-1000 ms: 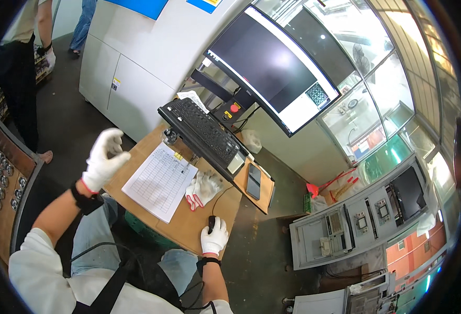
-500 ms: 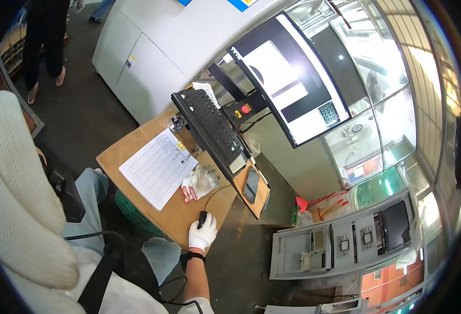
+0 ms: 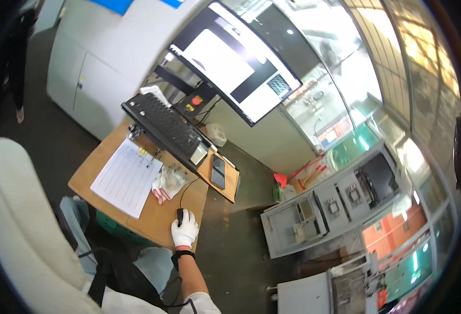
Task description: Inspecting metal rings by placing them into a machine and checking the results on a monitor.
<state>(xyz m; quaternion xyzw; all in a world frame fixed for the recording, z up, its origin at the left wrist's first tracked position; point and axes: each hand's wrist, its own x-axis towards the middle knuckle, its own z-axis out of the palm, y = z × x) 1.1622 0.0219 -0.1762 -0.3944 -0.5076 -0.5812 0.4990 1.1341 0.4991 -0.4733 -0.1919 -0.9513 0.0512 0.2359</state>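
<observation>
My right hand (image 3: 186, 231), in a white knit glove, rests over a black computer mouse (image 3: 180, 215) near the front right corner of a brown desk (image 3: 90, 166). The fingers curl round the mouse. My left hand (image 3: 23, 225), also gloved in white, looms very close along the left side; it is blurred, and its fingertips and anything in them are hidden. On the desk lie printed sheets (image 3: 124, 180) with a grid and a crumpled pair of white gloves (image 3: 168, 182) with red cuffs. Behind them a black keyboard (image 3: 165, 124) stands on a raised shelf.
A large monitor (image 3: 236, 63) shows a mostly white window. Below it sits a red push button (image 3: 196, 100). A phone (image 3: 218, 171) lies on a brown board (image 3: 231, 191). Grey equipment cabinet (image 3: 272, 230) stands at the right, white cabinet (image 3: 99, 68) behind; a person (image 3: 9, 68) stands far left.
The whole view has shifted and tilted, so the desk and monitor sit further left. My right hand stays on the mouse. My left hand remains close at the left, its fingers less distinct.
</observation>
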